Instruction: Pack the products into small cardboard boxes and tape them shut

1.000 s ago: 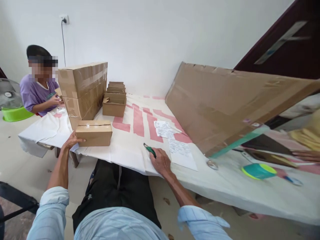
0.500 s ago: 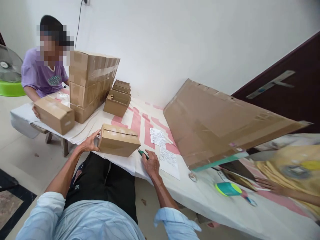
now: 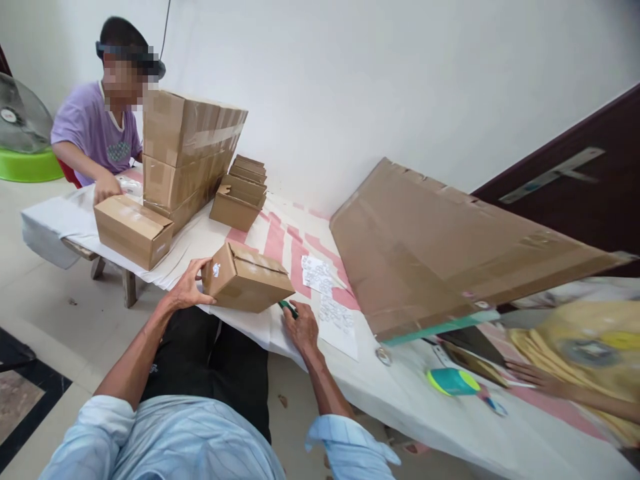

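Note:
My left hand (image 3: 189,287) grips the left end of a small cardboard box (image 3: 250,288), its thumb low on the near side and its fingers at the upper edge. The box lies at the front edge of the cloth-covered table (image 3: 400,380), with a dark seam along its top and a small white mark on its left end. My right hand (image 3: 303,328) is closed around a small green tool (image 3: 289,309), whose tip points at the box's lower right corner. Beside that hand lie white paper sheets with many small stickers or prints (image 3: 336,323).
A co-worker in purple (image 3: 95,127) touches another cardboard box (image 3: 133,230) at left. Stacked taped boxes (image 3: 195,143) and open cartons (image 3: 237,203) stand behind. A large cardboard panel (image 3: 450,247) leans at right, near a teal tape dispenser (image 3: 453,381) and another person's hand (image 3: 533,375).
The box by my left hand has shifted right and turned, showing its left end. At left, the co-worker's box has moved right, and their hand is now at its top back edge.

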`<state>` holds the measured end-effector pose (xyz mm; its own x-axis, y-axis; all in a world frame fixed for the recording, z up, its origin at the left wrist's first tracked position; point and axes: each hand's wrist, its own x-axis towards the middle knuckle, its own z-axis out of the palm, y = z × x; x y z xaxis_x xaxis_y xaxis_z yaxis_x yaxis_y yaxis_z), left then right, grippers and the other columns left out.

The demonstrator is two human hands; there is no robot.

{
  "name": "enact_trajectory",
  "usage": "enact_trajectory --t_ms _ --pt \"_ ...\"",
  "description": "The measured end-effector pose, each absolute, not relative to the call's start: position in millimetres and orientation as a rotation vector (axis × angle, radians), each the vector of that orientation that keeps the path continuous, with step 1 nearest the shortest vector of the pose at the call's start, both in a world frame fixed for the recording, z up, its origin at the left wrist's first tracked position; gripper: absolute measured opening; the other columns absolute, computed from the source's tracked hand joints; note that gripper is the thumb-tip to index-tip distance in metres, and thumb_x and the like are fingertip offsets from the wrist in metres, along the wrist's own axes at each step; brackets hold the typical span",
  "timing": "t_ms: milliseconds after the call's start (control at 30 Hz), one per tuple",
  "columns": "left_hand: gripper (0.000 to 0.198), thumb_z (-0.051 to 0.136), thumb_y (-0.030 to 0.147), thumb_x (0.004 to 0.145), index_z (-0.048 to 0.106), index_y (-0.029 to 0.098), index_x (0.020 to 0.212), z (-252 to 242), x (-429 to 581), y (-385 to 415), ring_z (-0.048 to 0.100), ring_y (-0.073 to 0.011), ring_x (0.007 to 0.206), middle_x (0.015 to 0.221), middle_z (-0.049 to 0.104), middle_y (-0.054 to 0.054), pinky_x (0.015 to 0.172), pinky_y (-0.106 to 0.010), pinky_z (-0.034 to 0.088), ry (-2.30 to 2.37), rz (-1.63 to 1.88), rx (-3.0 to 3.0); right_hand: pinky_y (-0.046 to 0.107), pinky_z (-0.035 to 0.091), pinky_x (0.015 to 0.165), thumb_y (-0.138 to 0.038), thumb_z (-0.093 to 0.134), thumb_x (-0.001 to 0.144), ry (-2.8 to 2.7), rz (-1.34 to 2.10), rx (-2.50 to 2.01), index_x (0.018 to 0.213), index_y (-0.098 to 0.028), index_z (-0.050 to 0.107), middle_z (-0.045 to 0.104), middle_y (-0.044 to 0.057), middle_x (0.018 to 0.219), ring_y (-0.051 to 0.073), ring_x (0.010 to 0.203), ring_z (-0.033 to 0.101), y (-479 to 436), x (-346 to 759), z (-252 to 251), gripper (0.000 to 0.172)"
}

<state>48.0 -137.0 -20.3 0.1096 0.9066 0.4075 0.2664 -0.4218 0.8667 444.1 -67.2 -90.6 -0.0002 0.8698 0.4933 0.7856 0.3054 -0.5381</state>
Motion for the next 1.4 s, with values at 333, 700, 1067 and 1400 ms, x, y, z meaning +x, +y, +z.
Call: enact_trajectory --t_ms 333,700,1067,1400 --pt "0.108 0.097 0.029 0.061 0.048 0.025 0.158 6.1 62.5 -144.4 0.051 -0.0397 0.144 0.155 0.049 -0.016 0.118 -0.059 0.051 1.191 1.357 1.983 0.047 0.059 0.095 -0.045 0.056 0.103 -1.666 0.041 -1.115 0.113 -0.021 0.077 0.075 0.011 0.112 0.027 0.104 0.07 -89.1 399.2 28.4 0.033" --pt "0.109 0.097 0.031 0.063 0.049 0.025 0.161 36.2 90.7 -148.1 0.04 -0.0456 0.153 0.162 0.046 -0.018 0.129 -0.064 0.035 1.292 1.287 2.052 0.04 0.053 0.093 -0.017 0.066 0.1 -2.643 -0.295 -0.517 0.102 -0.023 0.077 0.073 0.007 0.107 0.026 0.107 0.062 -101.7 304.7 159.4 0.012" --pt "0.109 0.096 0.031 0.061 0.051 0.021 0.16 43.2 97.6 -148.0 0.044 -0.0456 0.148 0.157 0.048 -0.019 0.127 -0.063 0.037 1.302 1.254 2.059 0.035 0.039 0.078 -0.019 0.068 0.099 -2.967 -0.532 -0.581 0.084 -0.02 0.077 0.067 0.006 0.088 0.022 0.093 0.059 -72.0 289.5 155.0 0.017" --pt "0.109 0.096 0.033 0.061 0.051 0.025 0.16 43.0 97.5 -143.8 0.042 -0.047 0.149 0.158 0.047 -0.019 0.127 -0.066 0.035 1.272 1.262 2.072 0.034 0.042 0.082 -0.012 0.065 0.097 -2.999 -0.483 -0.59 0.084 -0.019 0.076 0.071 0.008 0.087 0.022 0.091 0.062 -70.8 283.7 156.5 0.019"
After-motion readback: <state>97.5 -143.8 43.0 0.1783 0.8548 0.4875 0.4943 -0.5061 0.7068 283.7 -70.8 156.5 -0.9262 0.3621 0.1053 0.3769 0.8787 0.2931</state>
